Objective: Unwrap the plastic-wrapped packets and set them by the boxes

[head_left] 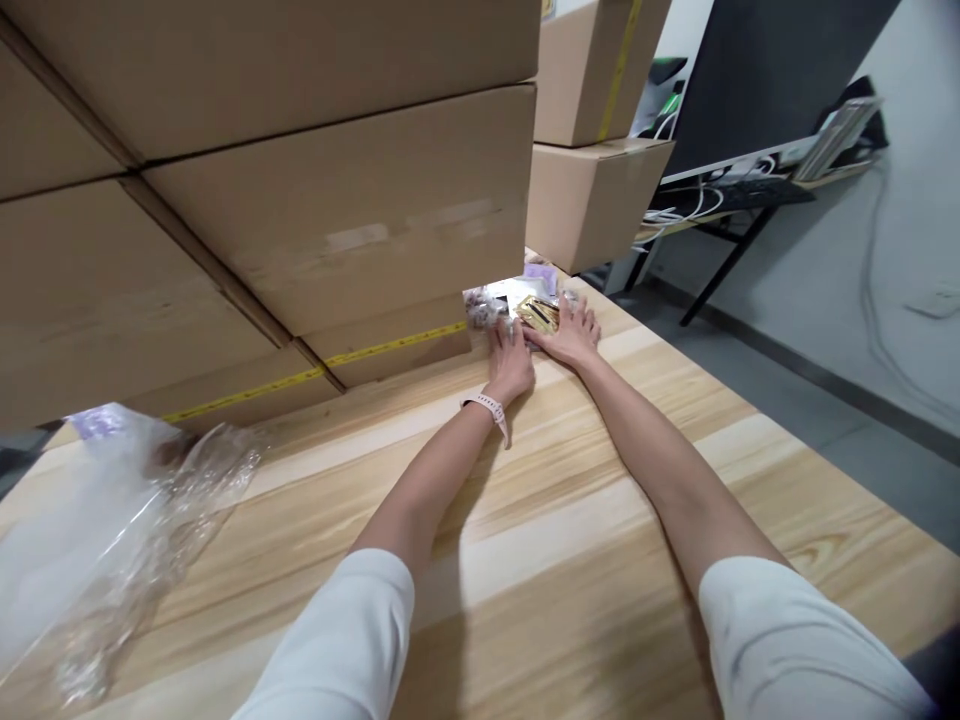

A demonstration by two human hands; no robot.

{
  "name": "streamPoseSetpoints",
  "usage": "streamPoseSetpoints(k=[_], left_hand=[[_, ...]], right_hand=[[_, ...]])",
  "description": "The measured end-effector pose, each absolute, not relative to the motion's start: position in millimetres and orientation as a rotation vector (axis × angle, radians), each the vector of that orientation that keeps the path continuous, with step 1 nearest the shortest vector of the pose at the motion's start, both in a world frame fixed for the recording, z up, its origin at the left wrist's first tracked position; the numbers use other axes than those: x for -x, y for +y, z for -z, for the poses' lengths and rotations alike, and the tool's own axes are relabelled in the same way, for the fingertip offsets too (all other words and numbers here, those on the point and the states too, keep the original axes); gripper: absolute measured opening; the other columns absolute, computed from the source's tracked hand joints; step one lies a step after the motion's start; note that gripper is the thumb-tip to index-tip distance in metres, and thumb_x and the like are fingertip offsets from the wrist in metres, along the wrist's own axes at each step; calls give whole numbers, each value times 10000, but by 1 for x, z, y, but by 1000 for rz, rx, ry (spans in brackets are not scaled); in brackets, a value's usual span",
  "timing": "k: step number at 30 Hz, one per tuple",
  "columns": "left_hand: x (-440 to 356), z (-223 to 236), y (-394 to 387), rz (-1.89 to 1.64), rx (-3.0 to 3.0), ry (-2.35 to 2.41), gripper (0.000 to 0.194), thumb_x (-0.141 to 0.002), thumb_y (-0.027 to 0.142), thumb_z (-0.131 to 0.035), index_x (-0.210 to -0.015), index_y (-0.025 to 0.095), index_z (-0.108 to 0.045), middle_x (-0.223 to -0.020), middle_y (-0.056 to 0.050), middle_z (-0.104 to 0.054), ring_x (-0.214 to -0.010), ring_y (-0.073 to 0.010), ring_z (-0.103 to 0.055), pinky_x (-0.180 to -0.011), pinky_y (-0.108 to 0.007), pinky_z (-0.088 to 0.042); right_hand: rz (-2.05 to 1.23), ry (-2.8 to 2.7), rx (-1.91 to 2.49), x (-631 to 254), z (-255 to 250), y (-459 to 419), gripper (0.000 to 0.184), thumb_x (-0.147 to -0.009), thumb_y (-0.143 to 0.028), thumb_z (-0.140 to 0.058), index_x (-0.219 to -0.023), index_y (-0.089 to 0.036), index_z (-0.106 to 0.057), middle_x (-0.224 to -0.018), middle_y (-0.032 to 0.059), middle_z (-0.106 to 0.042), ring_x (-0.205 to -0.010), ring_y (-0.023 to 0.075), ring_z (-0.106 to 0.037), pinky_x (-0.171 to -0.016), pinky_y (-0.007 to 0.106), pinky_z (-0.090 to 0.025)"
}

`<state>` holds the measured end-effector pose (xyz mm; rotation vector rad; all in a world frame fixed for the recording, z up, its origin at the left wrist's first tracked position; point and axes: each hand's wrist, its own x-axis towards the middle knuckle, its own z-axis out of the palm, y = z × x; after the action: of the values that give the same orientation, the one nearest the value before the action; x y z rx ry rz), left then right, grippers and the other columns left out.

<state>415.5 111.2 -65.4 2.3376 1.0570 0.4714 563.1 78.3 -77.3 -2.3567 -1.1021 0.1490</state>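
Two bare hands reach to the far end of one desk [592, 500], where a small pile of packets [538, 315] lies beside the cardboard stack; overlapping glossy film and the fingers keep me from counting them. The right hand [574, 335] lies over the pile's right side with its grip spread; the left hand [512, 365] has bent fingers at the near left edge, and I cannot tell whether its grip pinches anything. One pale wristband [487, 405] circles the left wrist. The packets look shiny, gold in the middle, with a purple patch behind. The desk has smooth, striped wood grain. At least four flat-sided cartons [337, 220] fill the left, crossed low by a yellow strip [397, 345] and blocking the view beyond; two more boxes [592, 200] stand stacked behind the pile. One crinkled clear plastic bag [150, 540] lies at near left, and one dark screen [772, 80] stands at far right.
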Motion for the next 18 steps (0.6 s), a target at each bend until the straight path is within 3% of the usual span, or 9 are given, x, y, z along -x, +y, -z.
streamPoseSetpoints(k=[5,13,15,18], left_hand=[[-416,71,138,-477,-2336,1061,840,-890,92,-515,-1668,155,-207,-1761,-101,28,-1615,-275,100,-1326,-433,-27],[-419,70,142,-611,-2319,1152,733,-960,124,-466,-1658,199,-255,-1766,-65,4,-1623,-262,80,-1328,-467,-45],[-420,68,139,-636,-2366,1190,678,-973,143,-453,-1633,203,-310,-1764,-81,-72,-1629,-282,39,-1326,-506,-52],[-421,64,135,-641,-2444,1203,521,-1000,119,-380,-1507,184,-479,-1676,-130,-321,-1608,-306,-157,-1309,-522,-164]], right_hand=[[-180,-1086,2381,-577,73,114,1236,-737,-929,-504,-1681,-223,-133,-1745,201,-28,-1579,468,-114,-1233,627,-140],[-175,-1108,2345,-576,71,164,1214,-748,-932,-464,-1668,-182,-213,-1731,221,-113,-1568,471,-155,-1219,651,-161],[-169,-1118,2312,-574,73,176,1217,-745,-934,-468,-1663,-172,-228,-1724,231,-137,-1562,482,-163,-1211,666,-168],[-137,-1159,2280,-570,76,195,1187,-767,-922,-469,-1650,-160,-255,-1706,255,-179,-1551,487,-197,-1193,688,-198]])
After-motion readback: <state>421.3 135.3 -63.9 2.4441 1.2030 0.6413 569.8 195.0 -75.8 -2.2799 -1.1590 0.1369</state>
